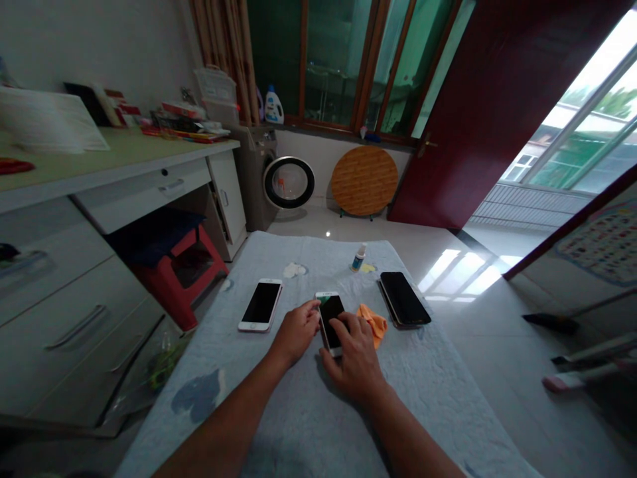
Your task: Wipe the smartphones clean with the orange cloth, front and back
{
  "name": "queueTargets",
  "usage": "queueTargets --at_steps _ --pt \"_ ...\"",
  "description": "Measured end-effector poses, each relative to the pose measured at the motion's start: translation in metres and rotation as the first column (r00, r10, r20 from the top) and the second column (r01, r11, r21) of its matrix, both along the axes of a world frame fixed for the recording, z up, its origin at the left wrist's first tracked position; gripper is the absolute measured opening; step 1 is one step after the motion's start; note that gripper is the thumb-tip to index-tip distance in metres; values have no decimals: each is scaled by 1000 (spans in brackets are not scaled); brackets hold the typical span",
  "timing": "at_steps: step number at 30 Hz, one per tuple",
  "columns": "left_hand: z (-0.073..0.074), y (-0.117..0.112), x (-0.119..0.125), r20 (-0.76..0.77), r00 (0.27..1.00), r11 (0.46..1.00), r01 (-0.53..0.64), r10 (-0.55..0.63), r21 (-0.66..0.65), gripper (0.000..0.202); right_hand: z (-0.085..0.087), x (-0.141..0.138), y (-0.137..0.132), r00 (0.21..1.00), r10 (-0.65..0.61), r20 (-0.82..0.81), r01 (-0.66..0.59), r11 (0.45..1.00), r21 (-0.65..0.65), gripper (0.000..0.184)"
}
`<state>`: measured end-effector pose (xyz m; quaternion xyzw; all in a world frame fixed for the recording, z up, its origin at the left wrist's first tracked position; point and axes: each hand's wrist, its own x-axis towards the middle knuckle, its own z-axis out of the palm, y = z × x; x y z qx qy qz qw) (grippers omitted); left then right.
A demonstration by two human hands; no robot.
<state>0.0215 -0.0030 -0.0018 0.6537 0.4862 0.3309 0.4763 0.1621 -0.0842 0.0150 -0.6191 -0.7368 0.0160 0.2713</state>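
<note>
A white-framed smartphone [330,317] with a dark screen lies between my hands on the light blue cloth cover [293,411]. My left hand [296,332] has its curled fingertips against the phone's upper left edge. Across the lower right part of the same phone rests my right hand [355,352], thumb by the bottom edge and fingers bent over the glass. A crumpled orange cloth [374,324] touches or lies just beyond the right fingers. Further left is another white smartphone [261,304], face up. To the right lies a black-screened device [404,299], also face up.
A small spray bottle [359,257] stands towards the far edge of the covered surface. A red stool [184,272] sits by the drawers [74,318] on the left. Beyond are a washing machine with its round door [289,182] swung out and a round wooden tabletop [365,180].
</note>
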Motion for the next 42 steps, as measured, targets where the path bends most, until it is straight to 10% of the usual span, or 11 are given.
queueTargets --at_steps 10,25,42 --pt "5 -1 -1 -245 969 952 36 41 303 33 -18 -5 7 947 -274 167 283 958 -35 65" --pt "14 9 -19 -208 950 784 -59 235 618 30 -9 -1 9 958 -276 80 274 961 36 70" --pt "12 8 -18 -188 949 745 -65 251 664 29 6 37 12 977 -203 -62 212 938 274 68"
